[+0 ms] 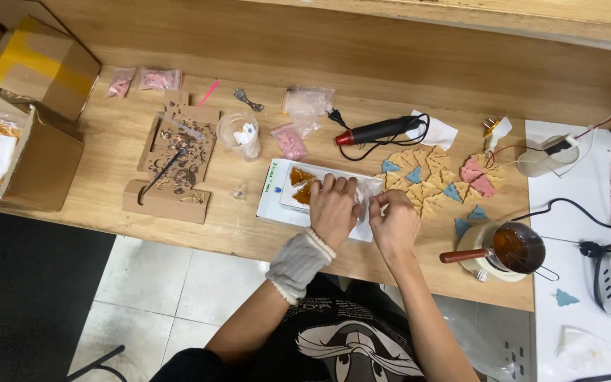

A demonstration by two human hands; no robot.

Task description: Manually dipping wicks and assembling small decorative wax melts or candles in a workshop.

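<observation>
White mould tray [271, 205]: flat, rectangular, lying on the wooden table [235, 233] at its near edge, directly ahead of the person. Amber pieces [298, 185] show in its left cells; the right part is covered by the hands.

Left hand [334, 209]: wrist in a grey knitted cuff [298, 262], palm down, fingers spread flat on top of the tray, pressing it.

Right hand [394, 223]: at the tray's right end, fingertips drawn together on a crumpled clear film [370, 189] there; whether it pinches the film or something under it cannot be told.

Small pot [516, 247]: right of the tray, brown handle, dark amber liquid inside, seated on a pale round base.

Triangle pieces [426, 185]: right of and just beyond the tray, a spread of tan, blue and pink ones lying loose on the wood, apparently finished; the amber ones in the tray appear not yet turned out.

Cardboard slab [178, 145]: left of the tray, littered with dark scraps and a thin tool.

Clear cup [238, 134]: beyond the tray to the left.

Black heat tool [376, 131]: beyond the tray, red tip, cord coiled beside it.

Pink-filled bags [158, 79]: farthest from the tray, at the table's back left.
</observation>
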